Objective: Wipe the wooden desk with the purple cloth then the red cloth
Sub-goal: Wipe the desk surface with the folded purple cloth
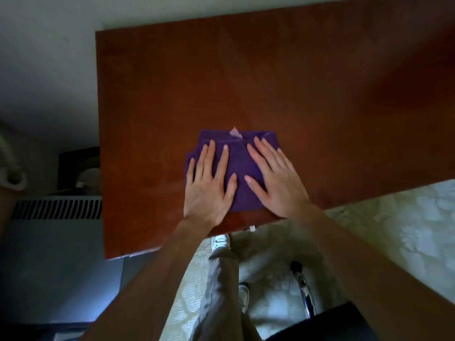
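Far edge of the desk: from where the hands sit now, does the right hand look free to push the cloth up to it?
Probably yes. The right hand lies flat on the purple cloth, and the desk beyond shows nothing in the way.

Under both hands, the purple cloth [242, 173] is a deep, plain violet, with a small pale pink tag [235, 132] at its edge beyond the fingertips. The table [295, 82] around the hands is a reddish-brown wood. Below the wrists, the floor [406, 230] shows a pale cream floral pattern, the trousers [221, 286] are grey-beige and the shoes [220, 241] white.
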